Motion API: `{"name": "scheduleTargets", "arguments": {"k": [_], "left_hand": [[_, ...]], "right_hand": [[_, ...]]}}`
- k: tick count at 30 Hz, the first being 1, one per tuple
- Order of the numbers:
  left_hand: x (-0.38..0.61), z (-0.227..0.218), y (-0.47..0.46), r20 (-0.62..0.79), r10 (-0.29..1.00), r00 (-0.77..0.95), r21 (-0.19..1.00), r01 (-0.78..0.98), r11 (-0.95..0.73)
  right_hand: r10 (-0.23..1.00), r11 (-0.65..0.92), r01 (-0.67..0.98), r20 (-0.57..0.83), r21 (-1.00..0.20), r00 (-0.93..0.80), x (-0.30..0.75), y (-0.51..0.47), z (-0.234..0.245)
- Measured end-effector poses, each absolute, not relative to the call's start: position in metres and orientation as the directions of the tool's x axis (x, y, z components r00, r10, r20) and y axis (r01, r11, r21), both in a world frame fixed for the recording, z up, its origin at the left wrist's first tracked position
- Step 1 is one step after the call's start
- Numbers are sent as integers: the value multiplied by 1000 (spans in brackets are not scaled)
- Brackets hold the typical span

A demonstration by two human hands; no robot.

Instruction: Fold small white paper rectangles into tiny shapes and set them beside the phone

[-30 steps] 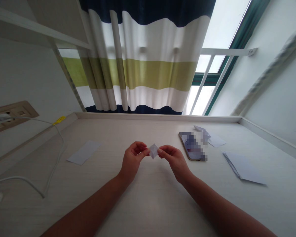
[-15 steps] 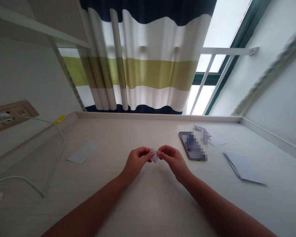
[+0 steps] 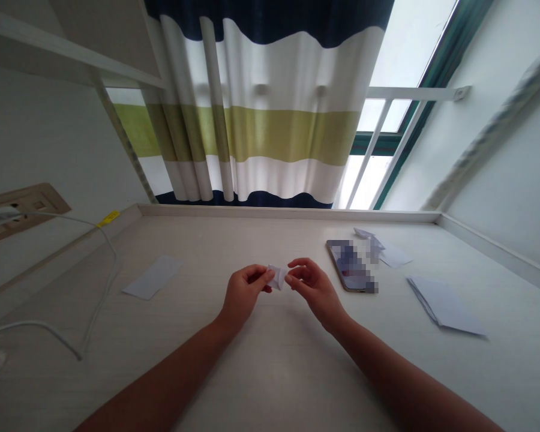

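A small folded piece of white paper (image 3: 276, 278) is held up over the middle of the table. My left hand (image 3: 245, 291) pinches its left side between thumb and fingers. Close by its right edge is my right hand (image 3: 312, 288), thumb and forefinger apart, the thumb tip at or just beside the paper; whether it touches I cannot tell. The curled fingers of both hands are partly hidden behind the thumbs.
A phone (image 3: 353, 267) lies right of my hands, with folded paper pieces (image 3: 372, 241) behind it. Further right sits a stack of white paper (image 3: 447, 306). One paper sheet (image 3: 152, 278) lies left. A white cable (image 3: 103, 294) runs down from the wall socket (image 3: 38, 207).
The folded paper has turned and shifted slightly left and up with my left hand. My right hand's forefinger has lifted away from the thumb, loosening its pinch on the paper.
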State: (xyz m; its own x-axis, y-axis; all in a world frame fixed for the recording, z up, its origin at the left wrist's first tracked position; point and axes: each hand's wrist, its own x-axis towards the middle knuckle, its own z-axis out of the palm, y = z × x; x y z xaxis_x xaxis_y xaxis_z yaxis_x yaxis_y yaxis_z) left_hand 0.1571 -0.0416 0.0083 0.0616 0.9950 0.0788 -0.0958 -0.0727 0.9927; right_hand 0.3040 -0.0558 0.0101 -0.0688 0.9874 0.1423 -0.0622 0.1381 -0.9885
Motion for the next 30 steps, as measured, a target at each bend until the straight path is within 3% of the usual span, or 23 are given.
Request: {"name": "scheduleTargets", "arguments": {"k": [5,9,18,23,30], "left_hand": [[159,7,-42,84,996,10,981,-176,-81],[160,9,-45,59,997,54,981,-190,-48],[163,13,-50,20,978,209,988,-156,13],[163,5,-47,54,977,205,993,-112,-32],[164,0,-47,142,971,193,990,-26,-139]], "right_hand": [[955,282,118,266,-952,-132,304,-59,8],[955,293,169,279,-941,-101,304,-57,6],[987,159,4,159,-987,14,303,-53,4],[997,69,-152,66,-986,25,300,-57,5],[999,29,-223,24,-974,25,298,-59,7]]}}
